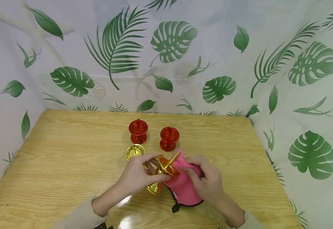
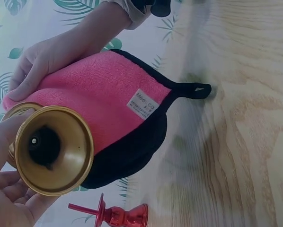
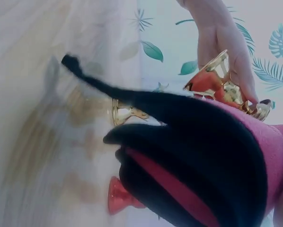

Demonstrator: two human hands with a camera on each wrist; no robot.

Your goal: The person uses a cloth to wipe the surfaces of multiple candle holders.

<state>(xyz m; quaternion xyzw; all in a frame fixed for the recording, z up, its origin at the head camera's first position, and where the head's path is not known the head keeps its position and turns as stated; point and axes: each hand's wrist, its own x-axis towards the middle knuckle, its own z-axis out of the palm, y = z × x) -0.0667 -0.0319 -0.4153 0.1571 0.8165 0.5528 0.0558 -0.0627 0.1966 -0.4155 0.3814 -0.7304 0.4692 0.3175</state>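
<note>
My left hand (image 1: 139, 173) grips a gold candle holder (image 1: 154, 187) around its stem, tilted so its dish and spike lean to the right. In the left wrist view the hollow underside of the gold candle holder (image 2: 80, 151) faces the camera. My right hand (image 1: 207, 178) pinches a pink cloth (image 1: 183, 187) with black edging and a hanging loop, its upper part bunched against the dish of the candle holder. A white label (image 2: 142, 104) shows on the cloth in the left wrist view. The cloth's dark back fills much of the right wrist view.
A second gold candle holder (image 1: 131, 152) stands on the wooden table (image 1: 77, 152) just beyond my left hand. Two red candle holders, one at the left (image 1: 138, 131) and one at the right (image 1: 169, 139), stand behind it. A leaf-patterned sheet (image 1: 183, 73) surrounds the table's back and sides.
</note>
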